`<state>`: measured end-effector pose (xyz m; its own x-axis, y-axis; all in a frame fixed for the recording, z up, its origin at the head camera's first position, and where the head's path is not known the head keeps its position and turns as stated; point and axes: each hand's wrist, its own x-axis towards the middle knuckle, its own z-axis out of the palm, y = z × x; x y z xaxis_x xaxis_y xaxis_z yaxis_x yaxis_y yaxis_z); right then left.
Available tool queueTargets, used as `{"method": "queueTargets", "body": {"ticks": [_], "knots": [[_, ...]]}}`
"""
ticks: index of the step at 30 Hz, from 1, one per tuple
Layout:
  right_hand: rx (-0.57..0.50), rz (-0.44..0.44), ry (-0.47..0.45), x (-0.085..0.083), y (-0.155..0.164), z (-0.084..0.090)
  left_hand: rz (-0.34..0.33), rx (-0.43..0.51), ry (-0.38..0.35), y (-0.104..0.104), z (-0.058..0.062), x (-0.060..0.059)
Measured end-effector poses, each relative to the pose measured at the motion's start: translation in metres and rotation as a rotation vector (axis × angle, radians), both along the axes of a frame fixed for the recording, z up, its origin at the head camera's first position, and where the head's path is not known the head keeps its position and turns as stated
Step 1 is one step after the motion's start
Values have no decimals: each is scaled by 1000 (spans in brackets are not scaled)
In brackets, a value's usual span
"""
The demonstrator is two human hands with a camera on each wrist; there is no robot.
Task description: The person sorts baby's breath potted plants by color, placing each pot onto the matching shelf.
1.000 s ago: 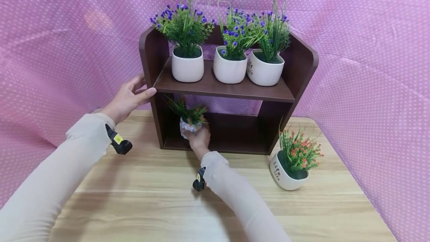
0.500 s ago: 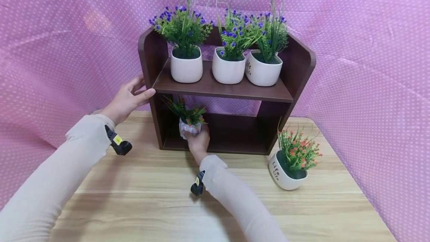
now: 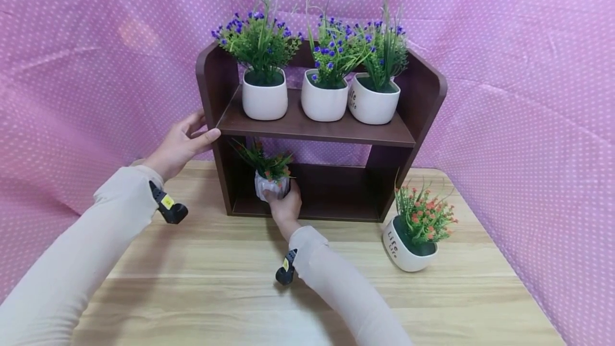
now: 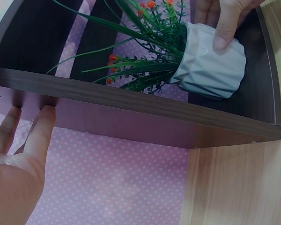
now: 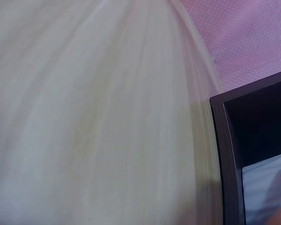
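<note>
A small white faceted flowerpot (image 4: pixel 210 63) with grassy leaves and orange flowers is inside the lower left of the dark brown shelf unit (image 3: pixel 317 135). My right hand (image 3: pixel 285 204) grips this pot from the right, thumb across its front. It stands upright near the left side panel, by the lower board. The right wrist view catches only the pot's white side and a bit of my fingers. My left hand (image 3: pixel 180 143) rests on the unit's left side panel (image 4: pixel 131 110), its fingertips on the outer face and the thumb at the front edge.
On the upper shelf stand three white pots with purple flowers: a left one (image 3: pixel 265 97), a middle one (image 3: pixel 324 99) and a right one (image 3: pixel 376 103). A white "Life" pot (image 3: pixel 408 250) with orange flowers stands on the wooden table (image 3: pixel 216 287), right of the unit. Pink dotted cloth (image 3: pixel 96 68) hangs behind.
The held pot settles slightly lower, and the right thumb and wrist have shifted a little. The left hand stays on the side panel. The whole view has drifted slightly.
</note>
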<state>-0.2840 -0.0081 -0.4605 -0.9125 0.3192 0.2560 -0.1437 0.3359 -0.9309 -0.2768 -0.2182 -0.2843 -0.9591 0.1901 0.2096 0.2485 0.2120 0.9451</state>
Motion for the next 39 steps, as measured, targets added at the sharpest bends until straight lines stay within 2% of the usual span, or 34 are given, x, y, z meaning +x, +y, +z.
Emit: {"method": "queueTargets", "body": {"ticks": [8,12,16,22,28,31,39], "knots": [[59,73,-12,10,11,7,-15,38,-4,0,-1,-2],[93,146,11,18,19,14,-14,34,-11,0,-2,-1],[113,223,10,30,28,24,-13,30,-16,0,-3,-2],[142,286,19,47,42,46,-29,82,1,0,-3,-2],[97,370,-10,63,64,70,-20,59,-3,0,0,0],[67,397,13,71,76,81,-14,27,-6,0,0,0],[-3,417,51,88,107,109,-5,-14,1,-1,0,0]]}}
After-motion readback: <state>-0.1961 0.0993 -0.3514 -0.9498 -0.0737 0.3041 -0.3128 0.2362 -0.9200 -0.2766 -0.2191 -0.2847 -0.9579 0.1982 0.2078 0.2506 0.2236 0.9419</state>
